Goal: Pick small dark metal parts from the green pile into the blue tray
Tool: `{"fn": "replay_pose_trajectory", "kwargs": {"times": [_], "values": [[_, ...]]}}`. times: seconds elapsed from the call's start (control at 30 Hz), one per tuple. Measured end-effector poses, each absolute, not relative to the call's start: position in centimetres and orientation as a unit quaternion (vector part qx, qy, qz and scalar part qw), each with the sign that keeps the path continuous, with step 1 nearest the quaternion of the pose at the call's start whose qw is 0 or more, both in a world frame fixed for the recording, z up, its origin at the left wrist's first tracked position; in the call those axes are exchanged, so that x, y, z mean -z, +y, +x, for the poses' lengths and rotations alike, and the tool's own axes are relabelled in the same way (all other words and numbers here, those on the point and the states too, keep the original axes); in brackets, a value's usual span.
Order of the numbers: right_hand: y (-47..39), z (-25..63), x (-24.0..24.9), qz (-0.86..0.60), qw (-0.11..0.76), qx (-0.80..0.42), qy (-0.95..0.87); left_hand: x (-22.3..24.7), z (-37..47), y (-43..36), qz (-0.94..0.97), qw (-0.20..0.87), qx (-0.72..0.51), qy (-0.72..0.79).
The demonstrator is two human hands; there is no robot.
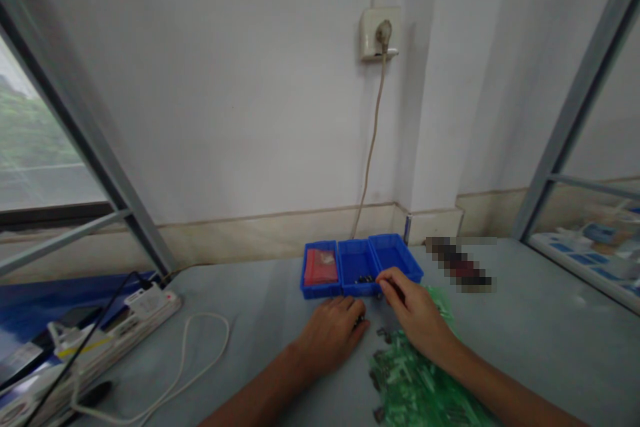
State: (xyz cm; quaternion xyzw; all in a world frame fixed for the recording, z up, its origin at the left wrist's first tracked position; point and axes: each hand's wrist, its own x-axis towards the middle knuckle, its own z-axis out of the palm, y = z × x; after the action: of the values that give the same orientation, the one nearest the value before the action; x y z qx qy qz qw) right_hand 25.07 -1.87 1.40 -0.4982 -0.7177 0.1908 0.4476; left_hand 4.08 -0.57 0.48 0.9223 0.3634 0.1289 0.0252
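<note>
My left hand [330, 333] rests on the table, its fingers curled around small dark parts [359, 321] that peek out between thumb and forefinger. Over the front right corner of the middle blue bin [356, 255], my right hand [416, 310] is closed in a pinch. Whatever its fingertips hold is too small to make out. Several small dark pieces [365, 279] lie at the front of that bin. Beneath my right forearm spreads a pile of green plastic bags [420, 380], with dark metal-looking pieces [384, 335] along its left edge.
The left blue bin [303, 273] holds red plastic packets [320, 267]; another blue bin [397, 259] stands on the right. A white cable [227, 333] loops near a power strip [125, 333] at the left. Grey frame posts [543, 187] flank the table.
</note>
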Motion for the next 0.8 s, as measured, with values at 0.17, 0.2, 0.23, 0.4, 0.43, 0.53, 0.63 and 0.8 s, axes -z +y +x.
{"fn": "replay_pose_trajectory", "kwargs": {"times": [0.17, 0.2, 0.23, 0.4, 0.43, 0.53, 0.63, 0.8], "values": [[-1.92, 25.03, -1.4, -0.499, 0.447, -0.192, -0.717, -0.37, 4.03, -0.53, 0.922, 0.029, -0.131, 0.362], [-1.94, 25.01, -1.41, -0.5, 0.446, -0.192, -0.717, -0.31, 4.0, -0.51, 0.923, 0.028, -0.133, 0.361], [-1.96, 25.0, -1.43, -0.501, 0.446, -0.193, -0.716, -0.24, 3.98, -0.5, 0.923, 0.028, -0.135, 0.359], [-1.93, 24.97, -1.45, -0.504, 0.442, -0.189, -0.718, -0.04, 3.96, -0.42, 0.923, 0.023, -0.14, 0.358], [-1.91, 24.97, -1.44, -0.505, 0.441, -0.188, -0.718, -0.05, 3.97, -0.42, 0.923, 0.022, -0.139, 0.359], [-1.89, 24.96, -1.41, -0.505, 0.442, -0.188, -0.718, -0.15, 4.03, -0.43, 0.923, 0.023, -0.135, 0.36], [-1.91, 24.96, -1.37, -0.502, 0.445, -0.185, -0.718, -0.26, 4.04, -0.46, 0.924, 0.026, -0.136, 0.356], [-2.02, 24.94, -1.42, -0.501, 0.449, -0.188, -0.716, -0.31, 3.98, -0.47, 0.924, 0.03, -0.136, 0.355]]}}
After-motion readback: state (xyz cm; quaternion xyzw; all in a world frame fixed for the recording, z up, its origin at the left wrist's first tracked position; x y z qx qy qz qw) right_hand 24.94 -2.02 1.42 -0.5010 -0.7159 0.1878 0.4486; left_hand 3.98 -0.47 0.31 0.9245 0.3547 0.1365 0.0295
